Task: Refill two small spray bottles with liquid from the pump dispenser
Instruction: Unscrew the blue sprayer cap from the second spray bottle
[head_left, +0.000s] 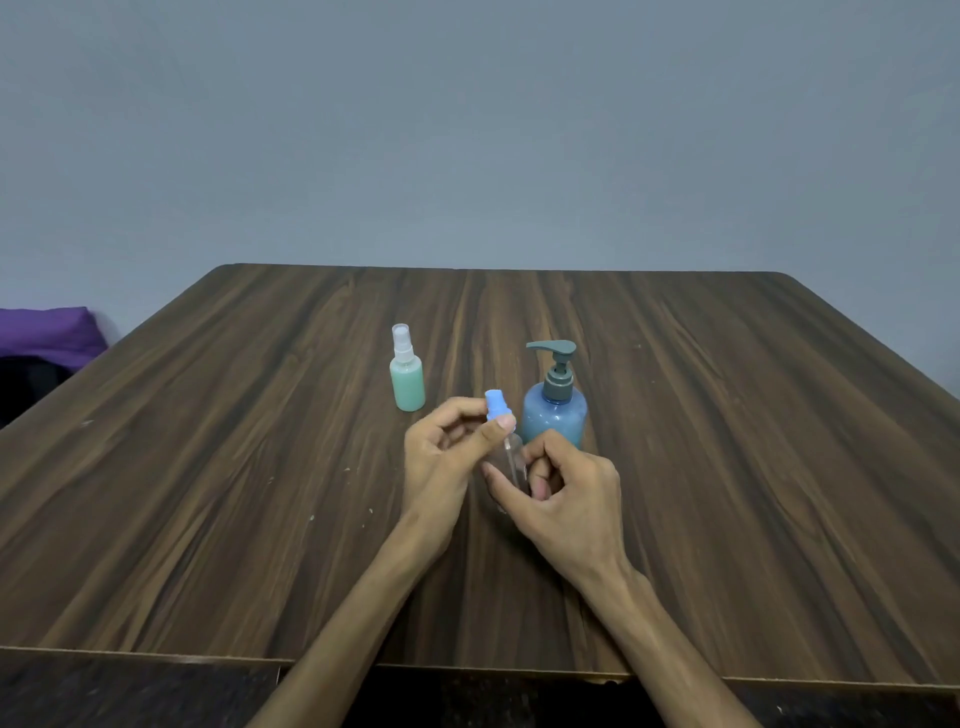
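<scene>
Above the middle of the table (260, 467), the right hand (566, 499) grips a clear bottle (511, 462) while the left hand (441, 457) pinches its blue spray cap (496, 408). The green bottle (408, 384) stands at 11 o'clock, the pump dispenser (555, 410) at 1 o'clock.

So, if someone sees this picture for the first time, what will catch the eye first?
First the two hands at the table's middle: the left hand pinches the blue spray cap of a clear small bottle, while the right hand grips its body. Just behind them stands the blue pump dispenser, and to its left a mint-green spray bottle, both upright on the dark wooden table.
</scene>
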